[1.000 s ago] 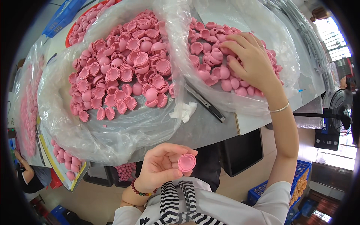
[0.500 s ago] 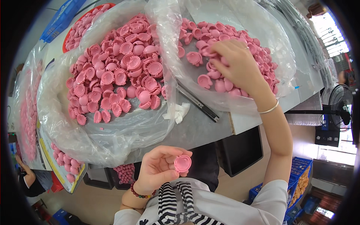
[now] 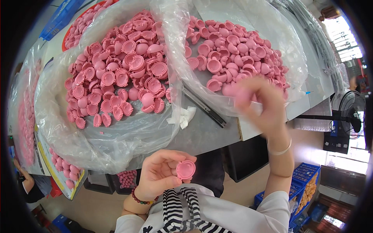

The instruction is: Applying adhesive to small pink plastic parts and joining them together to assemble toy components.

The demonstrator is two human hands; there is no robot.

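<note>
Workshop or small factory, by the signs: pink shells heaped in bulk in clear bags on a table; black bins below, blue crates on the floor, a fan, another person at far left.

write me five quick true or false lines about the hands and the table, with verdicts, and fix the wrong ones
1. The left hand holds a pink cup-shaped piece with its hollow side showing. True.
2. The beaded bracelet is on the right wrist. False: it is on the left wrist.
3. A black cutter lies on the grey table. True.
4. The crumpled tissue near the cutter is blue. False: it is white.
5. The right hand is blurred in the head view. True; whether it grips anything is unclear.
</note>
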